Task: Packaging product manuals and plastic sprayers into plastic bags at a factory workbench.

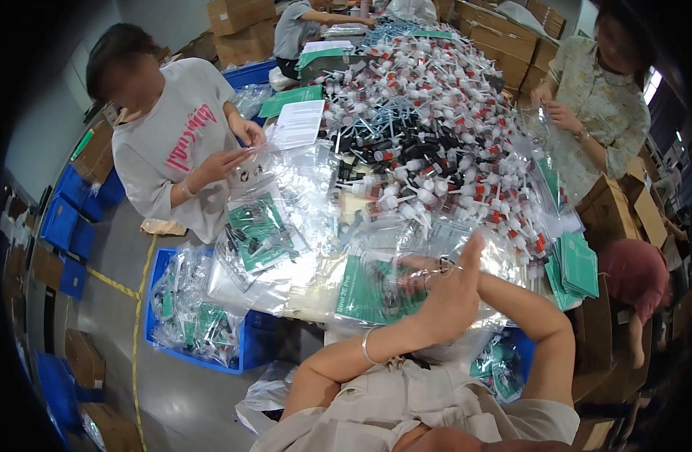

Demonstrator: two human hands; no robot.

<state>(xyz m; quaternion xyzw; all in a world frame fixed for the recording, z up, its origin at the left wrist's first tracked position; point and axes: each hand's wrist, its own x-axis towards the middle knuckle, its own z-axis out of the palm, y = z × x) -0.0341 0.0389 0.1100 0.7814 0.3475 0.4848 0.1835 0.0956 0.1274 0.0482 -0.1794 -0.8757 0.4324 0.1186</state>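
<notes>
Lying left to right at the near edge of the bench (311, 292), a clear bag (392, 292) with a green booklet (353, 295) is flanked at right by the left hand (447, 303), fingers straightened; nearer the booklet, the right hand (419, 265) is half hidden. Neither grip can be told.

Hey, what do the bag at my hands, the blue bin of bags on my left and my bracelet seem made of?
Bag: thin, glossy plastic film, it seems; it glares, and a green card shows through.
Bin: probably rigid plastic, with smooth, evenly blue walls.
Bracelet: perhaps polished metal, being pale and shiny, though plastic is possible.
</notes>
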